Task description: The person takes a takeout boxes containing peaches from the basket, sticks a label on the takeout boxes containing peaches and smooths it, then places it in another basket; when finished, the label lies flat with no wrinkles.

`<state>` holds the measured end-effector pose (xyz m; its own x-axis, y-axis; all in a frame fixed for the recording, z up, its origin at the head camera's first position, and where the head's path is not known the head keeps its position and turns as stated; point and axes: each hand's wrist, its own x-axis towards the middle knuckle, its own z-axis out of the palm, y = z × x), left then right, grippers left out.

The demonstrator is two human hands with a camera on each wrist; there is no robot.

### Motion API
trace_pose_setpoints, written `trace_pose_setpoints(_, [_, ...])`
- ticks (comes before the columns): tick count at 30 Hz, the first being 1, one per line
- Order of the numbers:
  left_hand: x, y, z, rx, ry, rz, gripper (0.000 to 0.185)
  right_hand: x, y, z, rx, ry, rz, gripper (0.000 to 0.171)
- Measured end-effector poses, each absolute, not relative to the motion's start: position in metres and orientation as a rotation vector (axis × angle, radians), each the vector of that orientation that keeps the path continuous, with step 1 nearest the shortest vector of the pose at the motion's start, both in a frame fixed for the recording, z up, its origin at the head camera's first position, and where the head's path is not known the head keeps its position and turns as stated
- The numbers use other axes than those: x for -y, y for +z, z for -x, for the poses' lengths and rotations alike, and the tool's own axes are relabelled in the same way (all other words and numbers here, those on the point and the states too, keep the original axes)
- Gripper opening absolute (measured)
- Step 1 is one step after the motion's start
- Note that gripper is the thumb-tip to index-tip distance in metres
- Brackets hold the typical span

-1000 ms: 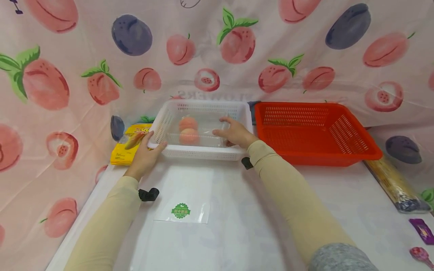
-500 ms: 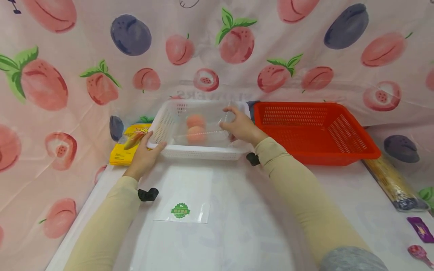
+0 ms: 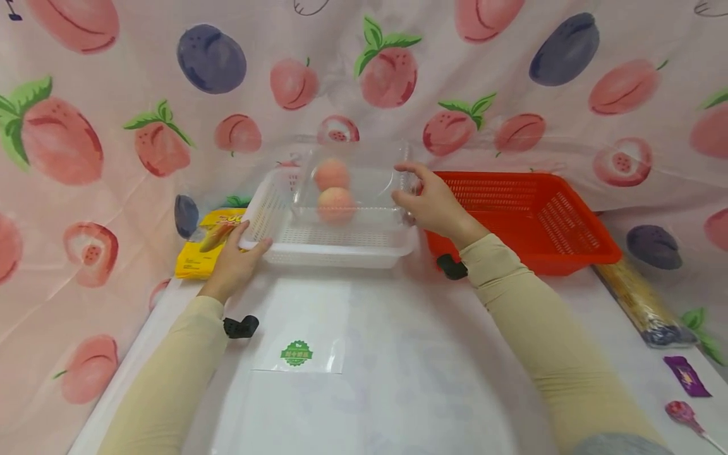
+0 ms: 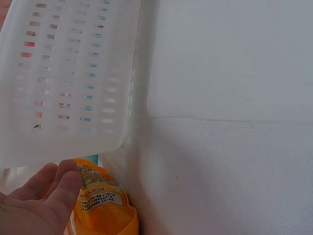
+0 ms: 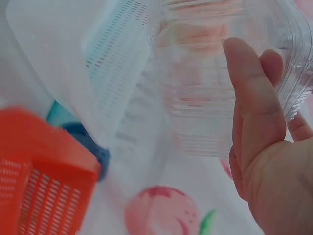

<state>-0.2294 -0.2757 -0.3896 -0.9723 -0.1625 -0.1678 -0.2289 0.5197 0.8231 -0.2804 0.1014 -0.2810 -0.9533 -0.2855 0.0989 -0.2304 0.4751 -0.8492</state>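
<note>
My right hand [image 3: 435, 202] grips the right end of a clear plastic container [image 3: 370, 177], thumb on the near side. Two peaches [image 3: 335, 205] show through its clear wall. The container is held above the white slotted basket [image 3: 318, 249] and tilts toward me. In the right wrist view, fingers wrap the container's ridged end [image 5: 198, 117]. At the basket's front left corner, my left hand [image 3: 234, 260] holds the rim between thumb and fingers. The left wrist view shows that hand [image 4: 46, 198] close under the basket's edge, its exact contact partly hidden.
A red slotted basket [image 3: 512, 253] stands right of the white one. Left lies a yellow packet [image 3: 196, 259]; a clear bag with a green label [image 3: 296, 353] lies in front. A long packet [image 3: 643, 303], purple wrapper [image 3: 687, 376] and lollipop [image 3: 680, 412] lie on the right.
My right hand has raised the clear container with the peaches up and to the right, out of the white basket. The left hand has stayed at the basket's corner.
</note>
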Motion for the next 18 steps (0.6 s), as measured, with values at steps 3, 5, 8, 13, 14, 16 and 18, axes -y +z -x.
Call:
trace_pose_setpoints(3, [0.275, -0.389, 0.229, -2.685, 1.469, 0.334, 0.105, -0.113, -0.274, 0.272, -2.692, -1.499, 0.483, 0.055])
trace_pose_setpoints(5, [0.276, -0.39, 0.229, -2.692, 1.469, 0.327, 0.105, -0.12, -0.271, 0.265, -2.711, -1.492, 0.495, 0.054])
trace_pose_setpoints(8, [0.275, -0.389, 0.228, -2.696, 1.465, 0.328, 0.105, -0.131, -0.266, 0.254, -2.73, -1.476, 0.502, 0.055])
trace_pose_setpoints(13, [0.275, -0.388, 0.228, -2.696, 1.47, 0.312, 0.105, -0.15, -0.261, 0.234, -2.757, -1.466, 0.505, 0.054])
trace_pose_setpoints(14, [0.275, -0.388, 0.228, -2.694, 1.47, 0.309, 0.105, -0.154, -0.261, 0.23, -2.763, -1.468, 0.511, 0.053])
trace_pose_setpoints(16, [0.275, -0.388, 0.227, -2.693, 1.473, 0.3, 0.105, -0.163, -0.26, 0.221, -2.77, -1.472, 0.517, 0.052])
trace_pose_setpoints(18, [0.274, -0.388, 0.227, -2.692, 1.475, 0.294, 0.105, -0.172, -0.261, 0.213, -2.796, -1.446, 0.525, 0.052])
